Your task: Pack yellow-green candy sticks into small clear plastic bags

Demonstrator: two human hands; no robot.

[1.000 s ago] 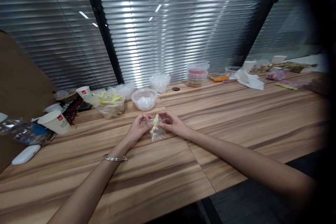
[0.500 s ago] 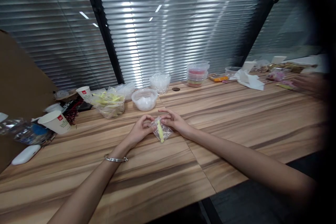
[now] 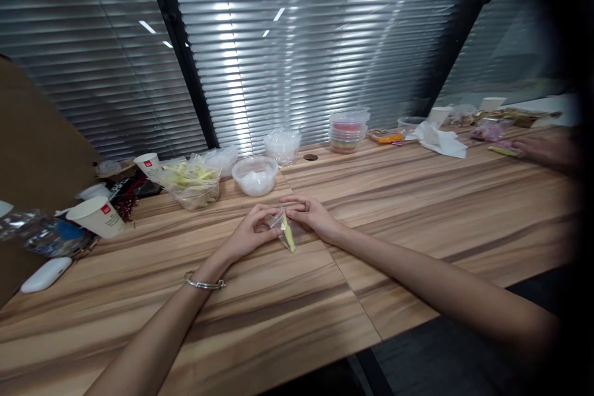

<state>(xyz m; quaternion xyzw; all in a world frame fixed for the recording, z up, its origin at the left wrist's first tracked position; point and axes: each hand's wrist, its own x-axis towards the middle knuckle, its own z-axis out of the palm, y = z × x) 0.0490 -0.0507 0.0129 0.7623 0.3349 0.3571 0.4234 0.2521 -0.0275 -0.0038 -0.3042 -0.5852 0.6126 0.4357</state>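
Observation:
A small clear plastic bag [image 3: 288,232] with a slim yellow-green item inside is held near the middle of the wooden table. My left hand [image 3: 253,232] pinches its left edge, a silver bracelet at the wrist. On the upper right side of the bag, my right hand [image 3: 314,218] has its thumb and fingers closed. Beyond my hands stands a clear round bowl [image 3: 255,177] with whitish, see-through contents. To its left is a plastic-lined container [image 3: 192,182] filled with yellow-green pieces.
Paper cups [image 3: 98,216], a white case [image 3: 46,275] and a plastic bottle lie left. Stacked tubs [image 3: 348,131], an orange packet [image 3: 385,136] and white tissue [image 3: 439,140] line the back. Another person's hand [image 3: 547,147] touches a small packet at the right.
The small bag has turned and narrowed between my hands, its lower end shifting slightly right. My fingers have closed in near its top. The other person's hand has moved slightly.

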